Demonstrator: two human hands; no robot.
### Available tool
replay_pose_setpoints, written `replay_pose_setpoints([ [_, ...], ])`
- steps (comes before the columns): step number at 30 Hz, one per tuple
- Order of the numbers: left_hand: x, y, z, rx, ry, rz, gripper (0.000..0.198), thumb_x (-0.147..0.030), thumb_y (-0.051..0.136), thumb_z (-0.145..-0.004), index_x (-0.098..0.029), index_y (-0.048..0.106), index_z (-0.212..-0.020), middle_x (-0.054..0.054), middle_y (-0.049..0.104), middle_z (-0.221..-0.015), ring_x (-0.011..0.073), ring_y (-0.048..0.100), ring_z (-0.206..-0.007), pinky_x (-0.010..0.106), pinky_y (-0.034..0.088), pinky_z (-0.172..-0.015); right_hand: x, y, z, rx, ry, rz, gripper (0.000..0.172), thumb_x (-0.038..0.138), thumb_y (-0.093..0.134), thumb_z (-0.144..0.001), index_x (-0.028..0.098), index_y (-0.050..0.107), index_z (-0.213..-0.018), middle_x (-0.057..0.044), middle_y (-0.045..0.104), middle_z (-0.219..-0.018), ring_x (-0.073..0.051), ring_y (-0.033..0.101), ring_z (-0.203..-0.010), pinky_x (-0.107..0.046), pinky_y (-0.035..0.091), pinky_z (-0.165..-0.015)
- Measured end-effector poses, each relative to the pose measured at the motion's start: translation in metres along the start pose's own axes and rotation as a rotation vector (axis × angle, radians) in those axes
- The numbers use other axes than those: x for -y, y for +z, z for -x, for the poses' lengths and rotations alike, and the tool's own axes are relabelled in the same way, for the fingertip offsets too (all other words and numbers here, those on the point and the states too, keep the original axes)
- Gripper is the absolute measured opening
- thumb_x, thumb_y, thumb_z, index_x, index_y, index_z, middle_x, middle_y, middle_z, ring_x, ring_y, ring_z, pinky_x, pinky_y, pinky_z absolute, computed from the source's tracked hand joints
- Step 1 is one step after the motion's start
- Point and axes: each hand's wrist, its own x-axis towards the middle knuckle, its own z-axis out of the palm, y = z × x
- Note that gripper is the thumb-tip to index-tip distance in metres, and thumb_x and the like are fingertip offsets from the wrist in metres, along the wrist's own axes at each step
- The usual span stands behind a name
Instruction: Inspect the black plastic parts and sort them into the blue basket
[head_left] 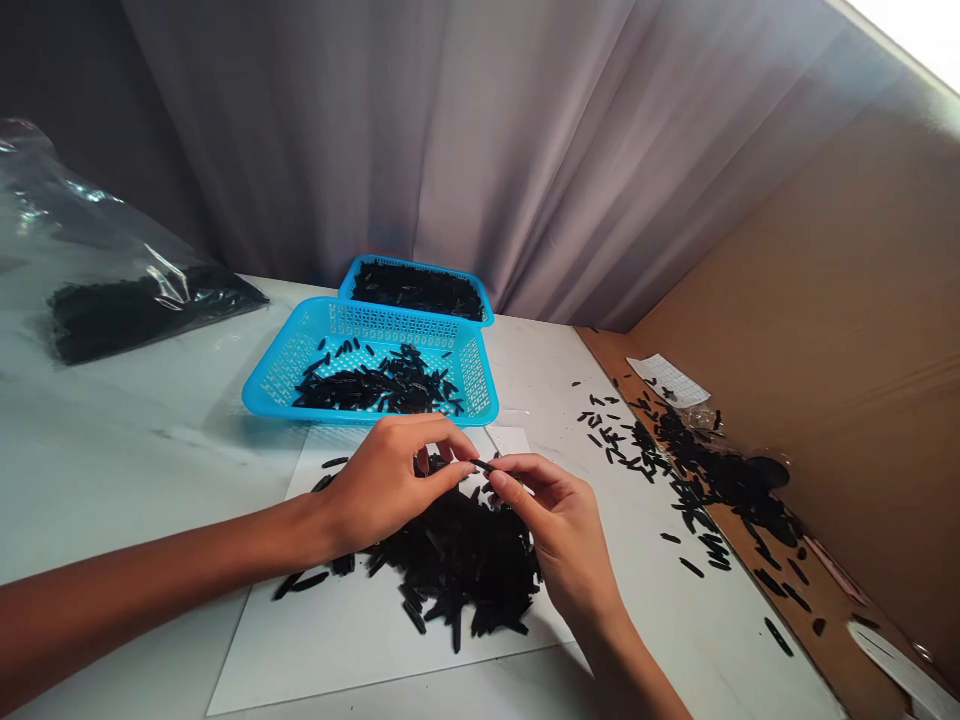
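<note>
the left hand [382,485] and the right hand [562,530] meet in front of the body, and the fingers of both are closed on a thin black elongated piece [484,466]. the left thumb reaches in from one side and the right thumb and forefinger pinch from the other, so the piece sits gripped between their tips, mostly hidden by them. the remaining fingers of the left hand curl over above it.

directly below the hands lies a loose heap of thin black elongated pieces [457,560] on a flat white rectangular sheet [360,650], which rests on a pale white tabletop [135,470]. just beyond the sheet sits a bright blue perforated plastic basket [375,322] holding a shallower layer of black pieces. behind it and touching it is a 2nd bright blue plastic basket [420,266], filled more fully with black pieces.

to the left, a clear plastic bag [142,300] lies on the tabletop with a dark mass of black pieces inside. to the right, more black pieces [615,440] are scattered across the tabletop and onto a brown cardboard panel [825,250], near a small white paper slip [667,380]. a pale grey pleated curtain [450,130] hangs behind everything.
</note>
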Motion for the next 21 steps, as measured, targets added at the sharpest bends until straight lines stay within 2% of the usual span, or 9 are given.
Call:
replay_pose_setpoints([
  [8,0.0012,0.0008,0.0015,0.006,-0.023,0.005,0.006,-0.021,0.067,-0.089,-0.024,0.072,-0.090,-0.005,0.072,-0.085,0.0114,0.063,-0.073,0.023,0.046,-0.061,0.0013,0.0007,-0.0021,-0.009,0.007,0.001,0.014,0.035,0.077,-0.079,0.021,0.077,-0.082,0.000,0.068,-0.073,-0.013,0.055,-0.066,-0.026,0.045,-0.067],
  [21,0.0055,0.0024,0.0023,0.004,0.005,-0.002,0.007,-0.020,0.066,-0.089,-0.024,0.071,-0.090,-0.006,0.073,-0.085,0.0111,0.063,-0.072,0.024,0.047,-0.061,-0.0017,-0.0005,-0.0016,-0.004,0.002,0.009,0.013,0.034,0.078,-0.079,0.021,0.078,-0.082,0.000,0.070,-0.075,-0.013,0.056,-0.067,-0.026,0.045,-0.066],
])
